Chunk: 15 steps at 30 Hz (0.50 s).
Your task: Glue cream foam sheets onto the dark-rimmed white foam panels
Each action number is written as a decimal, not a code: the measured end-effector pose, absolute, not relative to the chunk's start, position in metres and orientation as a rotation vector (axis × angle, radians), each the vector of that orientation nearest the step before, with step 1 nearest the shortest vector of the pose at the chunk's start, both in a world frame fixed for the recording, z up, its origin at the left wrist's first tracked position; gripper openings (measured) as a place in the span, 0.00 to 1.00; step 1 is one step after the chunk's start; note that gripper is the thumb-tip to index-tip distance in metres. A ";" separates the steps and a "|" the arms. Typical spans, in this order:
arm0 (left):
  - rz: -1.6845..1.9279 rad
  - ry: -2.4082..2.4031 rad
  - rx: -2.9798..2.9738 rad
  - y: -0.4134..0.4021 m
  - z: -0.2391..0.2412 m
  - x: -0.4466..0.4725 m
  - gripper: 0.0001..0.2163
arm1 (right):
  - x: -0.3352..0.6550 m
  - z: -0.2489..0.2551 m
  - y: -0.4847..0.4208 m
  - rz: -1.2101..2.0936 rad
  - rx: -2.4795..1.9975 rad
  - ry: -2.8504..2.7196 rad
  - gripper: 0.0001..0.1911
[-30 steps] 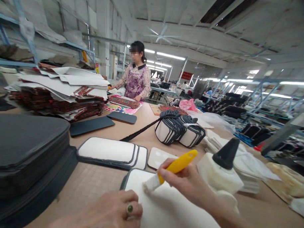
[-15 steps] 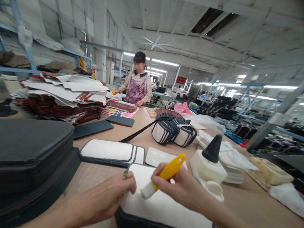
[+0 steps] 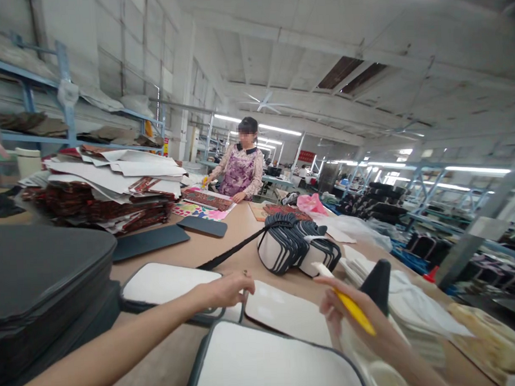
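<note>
My right hand (image 3: 367,307) grips a brush with a yellow handle (image 3: 355,310), its pale bristles (image 3: 323,269) pointing up and to the left. A white bottle with a black cone-shaped top (image 3: 379,281) stands partly hidden behind that hand. My left hand (image 3: 231,289) is closed at the left corner of a thin glossy white board (image 3: 282,310). Closest to me lies a stack of white panels with dark edges (image 3: 272,361), neither hand on it. Under my left forearm, more white dark-edged panels (image 3: 159,282) lie on the table.
Dark panels (image 3: 44,268) are piled high at the left. Behind them rises a heap of white and red patterned sheets (image 3: 113,181). A strapped bundle of panels (image 3: 293,242) sits mid-table. Across the table (image 3: 237,233) a co-worker (image 3: 242,165) stands. White cloths (image 3: 422,300) lie at the right.
My right hand has lifted the brush off the near white panel and moved it right, toward the bottle. My left hand has left that panel and reached forward to the white board's corner.
</note>
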<state>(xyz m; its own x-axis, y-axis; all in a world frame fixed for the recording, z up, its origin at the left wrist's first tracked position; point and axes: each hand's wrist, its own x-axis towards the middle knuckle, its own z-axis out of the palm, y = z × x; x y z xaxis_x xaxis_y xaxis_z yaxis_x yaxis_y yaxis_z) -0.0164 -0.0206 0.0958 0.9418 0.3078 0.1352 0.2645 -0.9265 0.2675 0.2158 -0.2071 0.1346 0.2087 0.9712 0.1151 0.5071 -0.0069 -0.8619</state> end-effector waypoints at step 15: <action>-0.038 0.162 3.004 0.020 0.028 0.037 0.04 | 0.286 0.014 -0.156 0.720 -2.056 -1.866 0.23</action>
<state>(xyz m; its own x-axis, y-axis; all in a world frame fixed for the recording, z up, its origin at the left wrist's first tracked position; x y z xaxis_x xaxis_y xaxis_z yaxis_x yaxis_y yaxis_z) 0.0374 0.0201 0.0278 0.9939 0.1054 -0.0321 0.1087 -0.9853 0.1315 0.2862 -0.1562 0.0140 0.0455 0.9830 -0.1778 0.8474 -0.1322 -0.5141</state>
